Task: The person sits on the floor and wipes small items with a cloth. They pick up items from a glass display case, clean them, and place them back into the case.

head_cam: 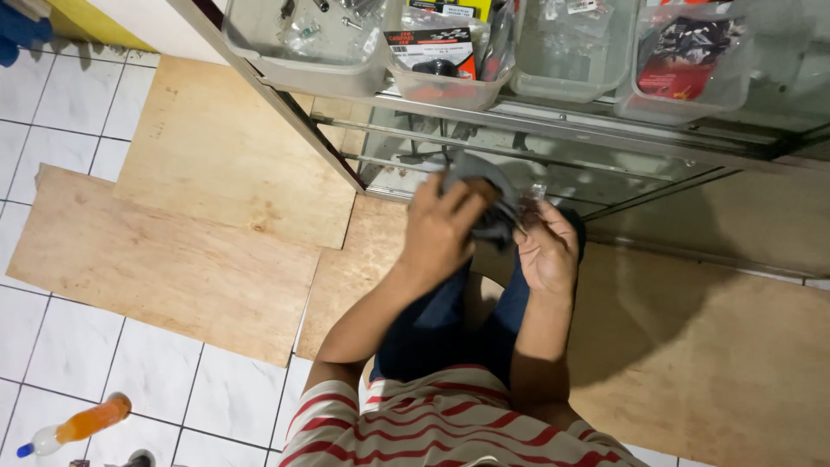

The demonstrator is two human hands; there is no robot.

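Down on the floor well left of the hands there's a plastic bottle (pixel 76 427) with orange liquid and a blue cap, lying on its side on the white tiles. Plywood sheets (pixel 173 259) cover the floor from there over to under the hands.

The left hand (pixel 441 232) is curled over a dark grey rubbery piece (pixel 486 192), fingers wrapped round its top. The right hand (pixel 546 251) is just beside it, fingers pinched on the same piece from the other side, so both are closed on it. It sits between them, right in front of the glass cabinet.

Above the hands, on the cabinet top, a row of clear plastic tubs: the leftmost tub (pixel 303 43) has small metal bits and little bags, the next tub (pixel 445 65) holds printed black packets, the third tub (pixel 572 47) has clear baggies, and the tub furthest right (pixel 687 60) has a red and black packet.
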